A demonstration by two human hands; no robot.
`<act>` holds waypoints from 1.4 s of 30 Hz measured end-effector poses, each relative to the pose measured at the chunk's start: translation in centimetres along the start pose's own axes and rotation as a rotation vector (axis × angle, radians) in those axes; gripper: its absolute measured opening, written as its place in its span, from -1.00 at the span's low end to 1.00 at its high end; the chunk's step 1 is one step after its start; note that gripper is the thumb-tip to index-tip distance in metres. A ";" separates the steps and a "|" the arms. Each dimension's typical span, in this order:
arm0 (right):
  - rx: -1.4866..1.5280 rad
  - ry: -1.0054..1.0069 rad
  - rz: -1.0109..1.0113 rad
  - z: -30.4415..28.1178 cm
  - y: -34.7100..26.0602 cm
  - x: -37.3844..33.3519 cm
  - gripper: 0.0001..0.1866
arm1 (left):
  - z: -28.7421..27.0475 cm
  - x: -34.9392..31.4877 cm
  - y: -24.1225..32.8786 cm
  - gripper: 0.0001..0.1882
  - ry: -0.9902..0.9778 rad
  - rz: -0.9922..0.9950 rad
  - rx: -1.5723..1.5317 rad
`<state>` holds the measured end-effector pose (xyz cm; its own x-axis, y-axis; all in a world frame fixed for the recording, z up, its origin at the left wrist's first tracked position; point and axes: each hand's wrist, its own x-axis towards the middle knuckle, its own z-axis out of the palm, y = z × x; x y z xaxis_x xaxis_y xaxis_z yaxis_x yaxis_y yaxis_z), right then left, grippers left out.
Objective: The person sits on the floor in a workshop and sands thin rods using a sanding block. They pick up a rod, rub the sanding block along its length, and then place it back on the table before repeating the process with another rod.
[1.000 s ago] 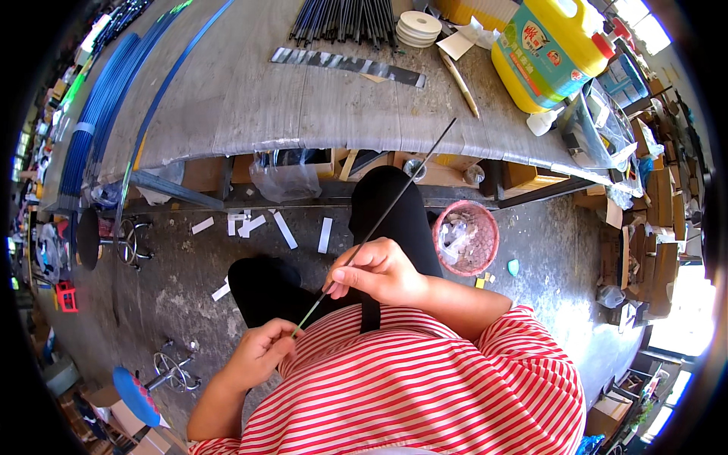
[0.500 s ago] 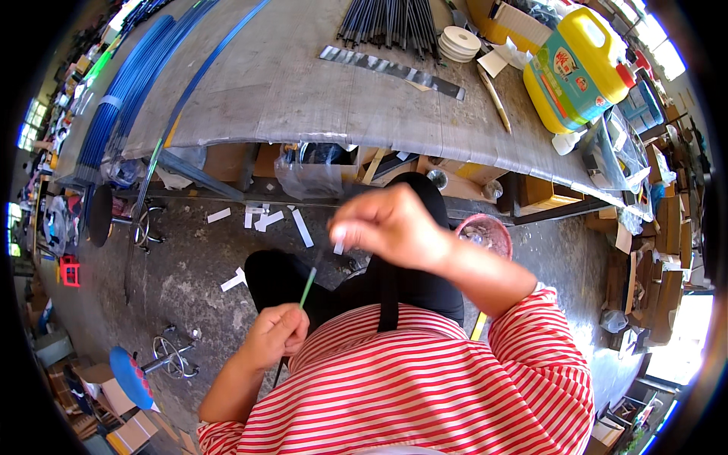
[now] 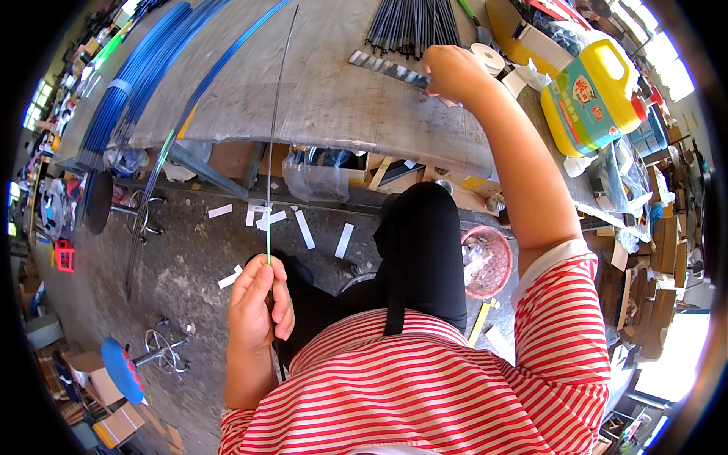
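Left hand (image 3: 258,307): my thumb and fingers are closed on a thin rod (image 3: 271,167), pinching it at its short green section. The rod stands nearly upright in the view, leaning slightly right toward its top; its dark length runs from my fingertips up across the view of the table edge. A dark length also shows below the hand, beside my forearm.

Right hand (image 3: 459,74): arm stretched forward, fingers bent downward at the right end of a grey-and-black patterned strip (image 3: 383,67) on the table (image 3: 326,98). Whether these fingers grip anything I cannot tell; the fingertips are partly hidden.

Around the right hand: a fanned bundle of black rods (image 3: 413,26) lies just beyond the strip, and white spools (image 3: 487,58) sit just to the right. Farther right stands a yellow jug (image 3: 595,98) with a green label. On the table's left side lie long blue rods (image 3: 125,83), banded together.

Below the table: white paper strips (image 3: 304,229) are scattered on the floor, left of my black-clad knee (image 3: 425,250). A pink bin (image 3: 487,262) with pale scraps inside stands to the knee's right. Far left, lower: a blue-seated stool (image 3: 121,369).
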<state>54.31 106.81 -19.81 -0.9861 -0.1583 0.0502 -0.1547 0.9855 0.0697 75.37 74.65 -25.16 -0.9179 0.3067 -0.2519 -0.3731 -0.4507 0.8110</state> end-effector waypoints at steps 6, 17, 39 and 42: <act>0.055 -0.019 0.047 0.1 0.7 0.0 -0.62 | -0.1 0.3 -0.1 -0.75 0.020 0.012 0.002; 0.450 0.577 0.052 -2.9 1.6 -3.0 -0.79 | -0.2 0.2 -0.2 -0.74 0.140 0.015 -0.006; 1.831 0.248 -0.032 2.9 -12.3 -14.8 -0.87 | 2.7 -0.4 -1.4 -0.57 -0.014 -0.068 -0.079; 1.855 0.263 -0.012 3.3 -12.5 -14.6 -0.86 | 2.8 -0.4 -1.6 -0.56 -0.026 -0.088 -0.085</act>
<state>70.46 97.00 -24.75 -0.9792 0.0091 0.2027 -0.1989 -0.2405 -0.9501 76.72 77.63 -24.87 -0.8777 0.3694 -0.3052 -0.4631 -0.4903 0.7383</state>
